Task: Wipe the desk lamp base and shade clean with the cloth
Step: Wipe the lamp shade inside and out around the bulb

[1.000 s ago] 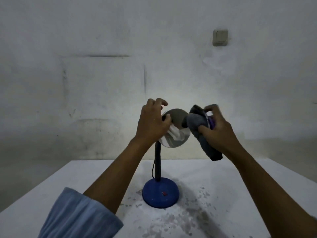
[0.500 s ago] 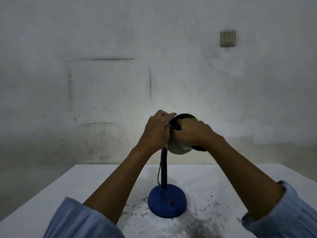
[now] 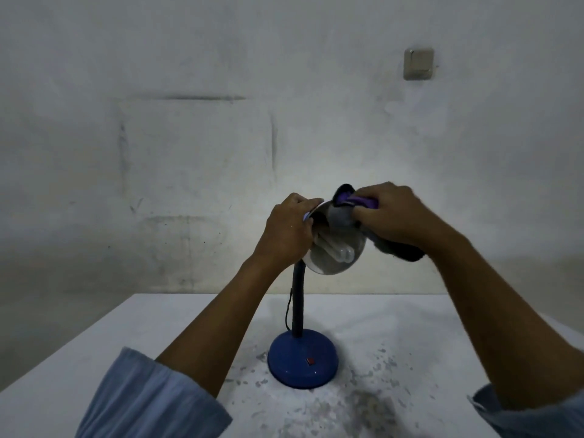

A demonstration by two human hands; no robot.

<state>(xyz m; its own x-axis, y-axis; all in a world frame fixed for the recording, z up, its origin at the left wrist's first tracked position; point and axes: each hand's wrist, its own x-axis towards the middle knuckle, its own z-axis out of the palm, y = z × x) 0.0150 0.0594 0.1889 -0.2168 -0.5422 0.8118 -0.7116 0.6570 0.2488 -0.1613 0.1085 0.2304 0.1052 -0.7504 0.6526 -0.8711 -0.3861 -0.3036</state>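
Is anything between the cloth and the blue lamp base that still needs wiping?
Nothing visible blocks it. The right hand holds the cloth up at the shade, which the left hand grips. Below, only the lamp's own neck stands on the base; the table around it holds just specks.

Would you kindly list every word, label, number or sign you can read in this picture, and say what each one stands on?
None: no text can be read anywhere in this view.
Lamp base: a small red switch, with no marking that can be made out.
Wall switch plate: plain, no lettering visible.
Cloth in the right hand: grey and purple, no label showing.
Shade and bulb: no print visible.
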